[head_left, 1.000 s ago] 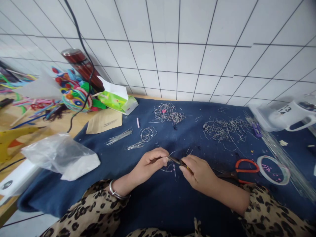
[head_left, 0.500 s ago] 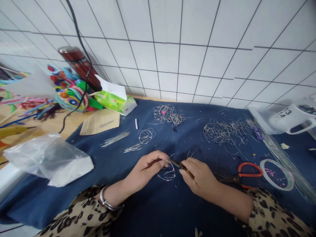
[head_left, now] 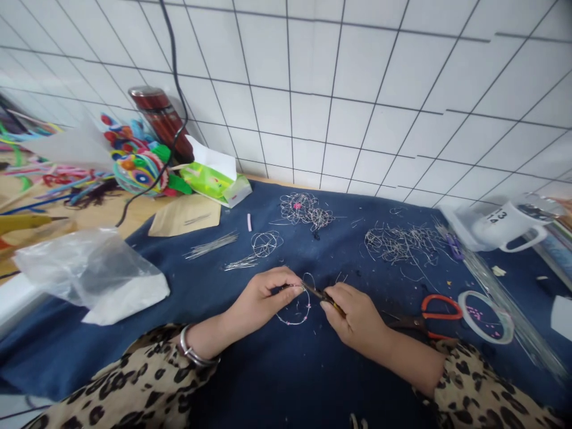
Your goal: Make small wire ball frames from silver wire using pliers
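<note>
My left hand (head_left: 264,294) pinches a thin wire loop piece (head_left: 295,307) with small pink beads, held just above the dark blue cloth (head_left: 277,369). My right hand (head_left: 353,316) is closed round a small pair of pliers (head_left: 322,294), whose tip meets the wire at my left fingertips. Both hands sit close together near the middle of the cloth. A metal bangle is on my left wrist.
Finished wire shapes (head_left: 306,210) and a heap of loose wire bits (head_left: 402,241) lie farther back. Red-handled scissors (head_left: 435,313) and a clear round dish with pink beads (head_left: 486,308) are on the right, a white mug (head_left: 509,226) beyond. A plastic bag (head_left: 89,274) lies at the left.
The wire piece has turned in my fingers and now hangs as a wider loop below the pliers. The camera has shifted a little; my hands stay in place.
</note>
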{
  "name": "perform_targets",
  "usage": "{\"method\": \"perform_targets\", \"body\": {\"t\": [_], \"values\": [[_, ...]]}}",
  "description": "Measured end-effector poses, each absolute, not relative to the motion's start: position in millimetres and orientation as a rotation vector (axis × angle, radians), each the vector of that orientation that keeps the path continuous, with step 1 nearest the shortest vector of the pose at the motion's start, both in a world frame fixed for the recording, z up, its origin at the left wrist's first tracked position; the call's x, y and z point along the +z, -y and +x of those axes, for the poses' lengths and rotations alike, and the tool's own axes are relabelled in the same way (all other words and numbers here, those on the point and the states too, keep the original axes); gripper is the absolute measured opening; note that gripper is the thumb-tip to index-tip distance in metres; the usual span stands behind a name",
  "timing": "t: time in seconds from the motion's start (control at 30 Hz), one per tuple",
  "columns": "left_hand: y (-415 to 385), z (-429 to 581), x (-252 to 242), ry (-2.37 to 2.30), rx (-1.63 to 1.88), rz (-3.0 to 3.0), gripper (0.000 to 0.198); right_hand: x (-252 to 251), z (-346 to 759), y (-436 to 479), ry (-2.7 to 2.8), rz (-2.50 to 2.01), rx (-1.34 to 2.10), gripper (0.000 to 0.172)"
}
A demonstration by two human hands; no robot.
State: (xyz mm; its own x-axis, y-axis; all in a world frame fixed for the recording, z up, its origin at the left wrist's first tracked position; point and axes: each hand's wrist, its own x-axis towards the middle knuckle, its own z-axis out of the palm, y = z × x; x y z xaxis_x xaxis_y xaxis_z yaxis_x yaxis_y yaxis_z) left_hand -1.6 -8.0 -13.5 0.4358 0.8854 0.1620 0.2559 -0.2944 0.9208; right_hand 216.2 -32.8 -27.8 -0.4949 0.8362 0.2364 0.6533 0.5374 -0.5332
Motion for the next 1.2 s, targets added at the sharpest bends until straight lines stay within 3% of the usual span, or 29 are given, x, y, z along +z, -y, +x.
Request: {"method": "perform_targets", "body": {"t": [1.2], "values": [[8.2, -1.8, -19.8, -1.05, 1.061, 2.009, 0.009, -33.8, 213.0, 35.0, 2.304, -1.257, 0.482, 0.016]]}}
